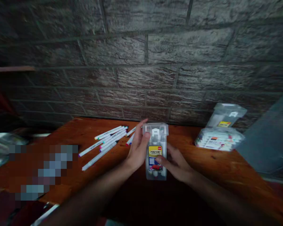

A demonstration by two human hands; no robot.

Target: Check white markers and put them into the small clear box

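Observation:
A clear plastic marker case (156,174) is held upright between my two hands, its yellow and blue label facing me. White pens show through its wall. My left hand (138,147) grips the upper left side, thumb on the front near the lid. Around the lower right side wraps my right hand (178,163), its thumb pressed on the label. Just left of the case, several loose white markers (110,138) with coloured ends lie on the wooden table (191,188). A few more are partly hidden behind my left hand.
At the table's right stands an open clear case (224,116) with a bag of markers (219,139) before it. A grey panel (271,135) rises at the right edge. The brick wall (143,75) backs the table. A clear plastic bag (2,147) lies far left, near a pixelated patch.

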